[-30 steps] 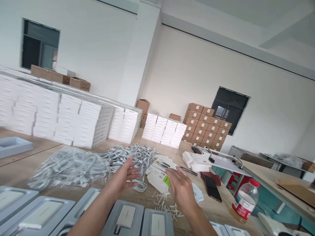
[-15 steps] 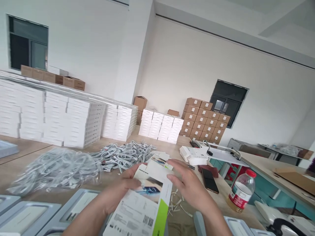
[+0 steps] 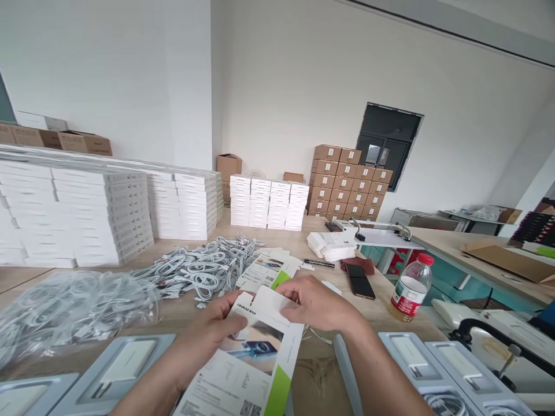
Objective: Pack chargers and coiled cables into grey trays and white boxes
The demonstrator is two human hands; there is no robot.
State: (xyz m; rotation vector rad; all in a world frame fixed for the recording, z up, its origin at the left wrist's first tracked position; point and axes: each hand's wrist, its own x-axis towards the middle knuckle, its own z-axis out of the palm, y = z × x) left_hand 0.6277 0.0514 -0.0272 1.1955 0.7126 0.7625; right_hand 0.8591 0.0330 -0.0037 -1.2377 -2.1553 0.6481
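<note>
Between my hands is a white and green printed cardboard box sleeve, with a picture of a phone and charger on its face. My left hand grips its upper left side, thumb on the printed face. At the top flap, my right hand has its fingers curled and thumb pressed against the card. Just behind lie more printed sleeves on the table. Grey-white charging cables are heaped beyond my left hand. Grey trays holding white chargers, such as this tray, lie beside both forearms.
A clear bag of cables lies at the left. White boxes are stacked behind it. On the right stand a phone and a red-capped bottle. Brown cartons are piled by the back wall.
The view has levelled and shifted right. My right hand's fingers have curled in on the top flap of the sleeve, while my left hand keeps its hold.
</note>
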